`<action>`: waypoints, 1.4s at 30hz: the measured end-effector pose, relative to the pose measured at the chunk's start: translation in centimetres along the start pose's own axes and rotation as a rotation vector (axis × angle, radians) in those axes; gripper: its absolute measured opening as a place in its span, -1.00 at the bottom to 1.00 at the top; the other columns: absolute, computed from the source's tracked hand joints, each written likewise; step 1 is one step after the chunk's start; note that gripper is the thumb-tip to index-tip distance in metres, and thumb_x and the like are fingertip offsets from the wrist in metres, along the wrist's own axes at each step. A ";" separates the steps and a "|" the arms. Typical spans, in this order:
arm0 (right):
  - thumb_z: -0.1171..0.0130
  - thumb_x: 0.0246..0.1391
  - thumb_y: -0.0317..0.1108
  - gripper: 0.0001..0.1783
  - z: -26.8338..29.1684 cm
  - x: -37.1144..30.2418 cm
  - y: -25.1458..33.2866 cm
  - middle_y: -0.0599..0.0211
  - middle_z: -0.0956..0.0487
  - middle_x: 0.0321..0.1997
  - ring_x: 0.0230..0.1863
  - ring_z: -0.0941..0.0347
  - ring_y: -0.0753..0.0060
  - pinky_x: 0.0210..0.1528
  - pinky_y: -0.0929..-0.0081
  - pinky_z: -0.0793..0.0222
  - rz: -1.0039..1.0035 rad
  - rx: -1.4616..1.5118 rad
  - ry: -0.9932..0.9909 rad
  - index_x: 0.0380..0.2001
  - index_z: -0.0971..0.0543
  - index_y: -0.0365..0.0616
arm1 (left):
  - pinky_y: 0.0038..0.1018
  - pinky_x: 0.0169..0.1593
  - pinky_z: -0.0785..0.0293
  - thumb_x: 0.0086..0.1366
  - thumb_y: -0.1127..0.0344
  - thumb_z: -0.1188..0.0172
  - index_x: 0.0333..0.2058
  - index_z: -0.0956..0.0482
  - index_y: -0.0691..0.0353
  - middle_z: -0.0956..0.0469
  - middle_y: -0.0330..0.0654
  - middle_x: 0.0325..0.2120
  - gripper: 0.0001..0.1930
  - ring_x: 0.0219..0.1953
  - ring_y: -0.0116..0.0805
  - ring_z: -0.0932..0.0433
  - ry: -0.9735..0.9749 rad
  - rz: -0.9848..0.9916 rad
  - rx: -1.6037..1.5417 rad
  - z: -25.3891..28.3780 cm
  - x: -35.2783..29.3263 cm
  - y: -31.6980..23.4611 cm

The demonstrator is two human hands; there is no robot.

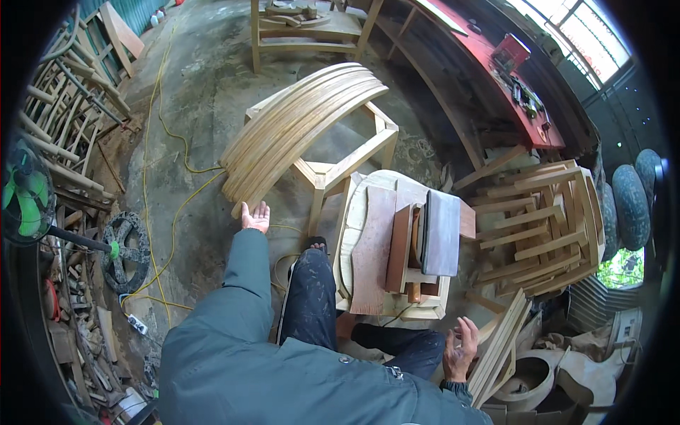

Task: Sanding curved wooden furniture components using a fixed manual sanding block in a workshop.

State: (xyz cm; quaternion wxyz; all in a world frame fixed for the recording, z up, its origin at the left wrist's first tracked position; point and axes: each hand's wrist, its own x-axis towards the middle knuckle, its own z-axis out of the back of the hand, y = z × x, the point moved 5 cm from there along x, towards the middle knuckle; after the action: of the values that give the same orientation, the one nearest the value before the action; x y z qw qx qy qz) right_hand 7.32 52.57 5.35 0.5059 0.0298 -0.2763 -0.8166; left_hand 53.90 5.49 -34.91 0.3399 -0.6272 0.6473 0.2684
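Note:
A stack of long curved wooden slats (304, 117) lies across a wooden stool frame (354, 157) ahead of me. At the stack's near left end is my left hand (256, 217), palm up with fingers apart; whether it touches the lowest slat I cannot tell. My right hand (460, 349) hangs low on the right, fingers loosely bent and apart, nothing visible in it. Beside it leans a bundle of straight wooden strips (501, 350). Between my hands stands a low wooden bench (345, 258) bearing a flat grey belt surface (440, 234), like an upturned belt sander's, set among wooden boards.
Stacked wooden frames (542, 227) stand at right, below a red workbench (489, 67) with tools. A yellow cord (170, 248) runs over the floor on the left, near a green-bladed fan (27, 195) and wood scraps (78, 319). Another wooden frame (308, 46) stands at the back.

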 end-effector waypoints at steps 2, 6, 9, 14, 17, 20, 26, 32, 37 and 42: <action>-0.31 0.08 -0.61 -0.52 -0.3 0.1 0.5 0.10 -0.55 0.18 -0.10 -0.59 0.23 -0.02 0.33 -0.56 0.007 0.024 0.021 0.11 -0.60 -0.16 | -0.11 0.40 -0.37 0.25 -0.15 -0.44 0.30 -0.30 0.37 -0.44 -0.06 0.28 -0.12 0.31 -0.05 -0.45 0.014 -0.026 -0.018 -0.5 -1.3 0.4; -0.31 0.08 -0.60 -0.54 0.4 -1.3 -0.7 0.10 -0.56 0.16 -0.14 -0.60 0.24 -0.02 0.31 -0.56 -0.004 -0.011 0.030 0.09 -0.61 -0.17 | -0.12 0.21 -0.60 0.24 0.00 -0.46 0.17 -0.41 0.39 -0.58 0.03 0.08 -0.29 0.09 -0.05 -0.62 0.171 -0.006 0.050 -0.8 -5.9 2.6; -0.32 0.08 -0.59 -0.57 1.1 -2.2 -0.5 0.11 -0.59 0.12 -0.19 -0.61 0.25 -0.04 0.30 -0.56 -0.050 0.034 0.012 0.06 -0.63 -0.17 | -0.12 0.10 -0.68 0.30 0.09 -0.39 0.14 -0.50 0.30 -0.65 0.01 -0.06 -0.44 -0.06 -0.08 -0.69 0.352 0.018 0.252 -1.4 -11.7 4.4; -0.31 0.10 -0.60 -0.63 1.5 -3.0 1.6 0.11 -0.63 0.03 -0.21 -0.64 0.22 -0.07 0.35 -0.58 -0.002 0.126 0.032 0.01 -0.65 -0.19 | -0.28 -0.26 -0.67 0.32 0.30 -0.29 0.17 -0.48 0.28 -0.62 -0.07 -0.30 -0.53 -0.33 -0.25 -0.66 0.769 0.368 0.976 -9.2 -20.3 10.7; -0.32 0.10 -0.59 -0.63 1.7 -3.8 2.2 0.10 -0.64 0.01 -0.18 -0.65 0.21 -0.07 0.36 -0.59 0.034 0.183 0.020 0.01 -0.65 -0.20 | -0.38 -0.48 -0.56 0.27 0.41 -0.27 0.09 -0.48 0.28 -0.51 -0.21 -0.42 -0.59 -0.51 -0.38 -0.54 0.742 0.350 1.203 -13.4 -24.0 14.8; -0.34 0.10 -0.57 -0.65 3.0 -4.7 3.4 0.10 -0.66 -0.01 -0.20 -0.66 0.19 -0.07 0.35 -0.59 0.123 0.157 -0.041 -0.01 -0.66 -0.18 | -0.46 -0.54 -0.47 0.26 0.45 -0.27 0.06 -0.45 0.27 -0.46 -0.27 -0.44 -0.60 -0.55 -0.45 -0.47 0.786 0.183 1.401 -14.0 -27.4 16.7; -0.37 0.10 -0.53 -0.65 5.0 -7.8 1.7 0.11 -0.65 -0.04 -0.25 -0.64 0.21 -0.13 0.34 -0.57 0.048 0.267 -0.074 -0.01 -0.65 -0.18 | -0.46 -0.48 -0.55 0.30 0.42 -0.26 0.04 -0.37 0.31 -0.49 -0.26 -0.47 -0.62 -0.57 -0.42 -0.52 1.062 -0.159 1.397 -3.1 -41.8 21.7; -0.53 0.02 -0.27 -0.24 7.5 -7.0 3.1 0.00 -0.60 0.13 0.03 -0.58 0.07 0.12 0.24 -0.50 0.046 0.348 -0.099 0.27 -0.48 -0.24 | -0.32 -0.22 -0.62 0.44 0.20 -0.22 0.17 -0.26 0.26 -0.50 -0.15 -0.24 -0.52 -0.35 -0.32 -0.60 1.319 0.182 0.905 -8.4 -54.6 29.6; -0.56 -0.04 -0.21 -0.03 10.0 -7.6 6.0 -0.10 -0.51 0.28 0.22 -0.50 -0.12 0.27 0.16 -0.39 0.243 0.088 -0.115 0.40 -0.33 -0.23 | -0.47 -0.49 -0.57 0.43 0.27 -0.29 0.00 -0.25 0.28 -0.49 -0.16 -0.34 -0.60 -0.54 -0.46 -0.53 1.225 -0.213 1.127 -11.2 -59.5 34.1; -0.50 0.05 -0.36 -0.25 10.4 -11.7 0.9 -0.08 -0.64 0.09 0.06 -0.64 0.00 0.11 0.20 -0.52 -0.135 0.334 -0.106 0.31 -0.43 -0.15 | -0.42 -0.13 -0.59 0.42 0.18 -0.33 0.15 -0.19 0.35 -0.46 -0.14 -0.18 -0.42 -0.21 -0.38 -0.56 1.343 0.028 1.099 2.0 -64.9 38.6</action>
State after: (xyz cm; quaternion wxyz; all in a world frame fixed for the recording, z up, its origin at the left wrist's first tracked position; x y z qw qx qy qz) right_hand 10.35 66.46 11.85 0.4228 0.0887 -0.4317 -0.7918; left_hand 14.53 50.59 11.22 0.1374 -0.3918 0.7566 -0.5051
